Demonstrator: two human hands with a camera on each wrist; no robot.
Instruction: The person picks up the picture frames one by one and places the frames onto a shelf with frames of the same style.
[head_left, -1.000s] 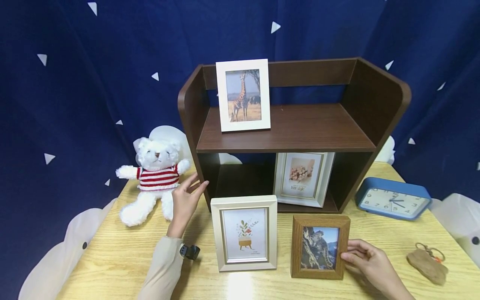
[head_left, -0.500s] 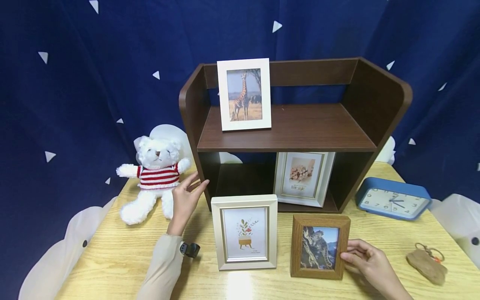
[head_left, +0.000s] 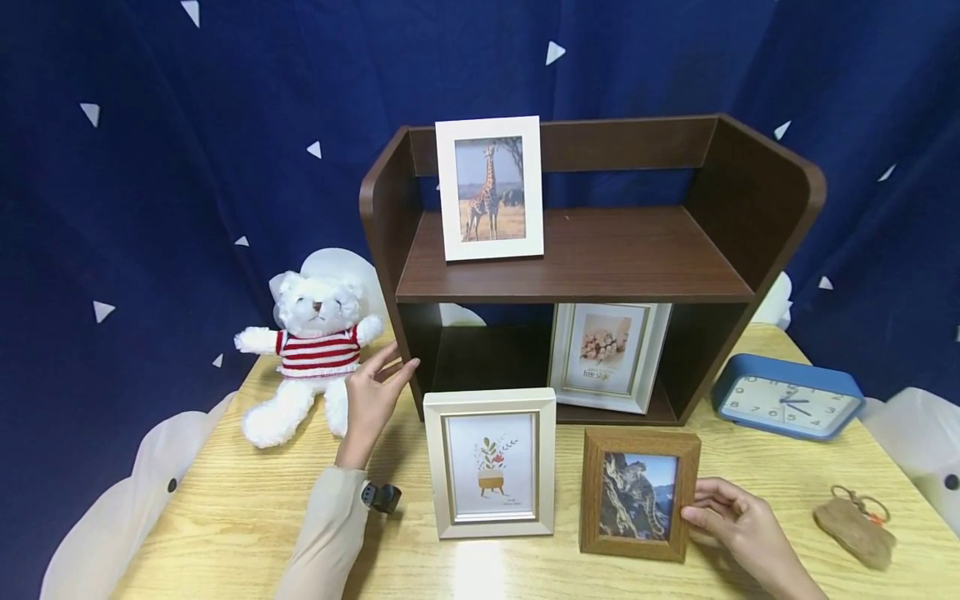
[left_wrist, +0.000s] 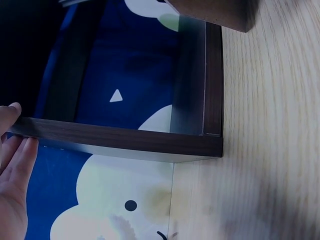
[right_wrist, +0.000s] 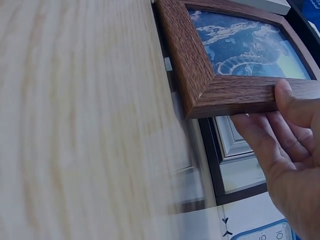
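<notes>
My right hand (head_left: pixel 738 533) pinches the right edge of a brown wooden photo frame (head_left: pixel 592 496) with a picture of a spotted cat on rocks. The thumb is on its front and the fingers behind, as the right wrist view shows. The frame stands upright, close in front of a dark brown two-tier shelf (head_left: pixel 570 279). My left hand (head_left: pixel 371 408) holds the front edge of the shelf's left side panel (left_wrist: pixel 120 140), thumb inside and fingers outside. Between the hands stands a cream photo frame (head_left: pixel 437 475) with a potted-plant print.
A white giraffe frame (head_left: pixel 447 200) stands on the upper tier; a white flower frame (head_left: pixel 651 358) leans in the lower one. A white teddy bear (head_left: pixel 318 354) sits left. At right are a blue clock (head_left: pixel 791 396) and a brown pouch with a ring (head_left: pixel 855 533).
</notes>
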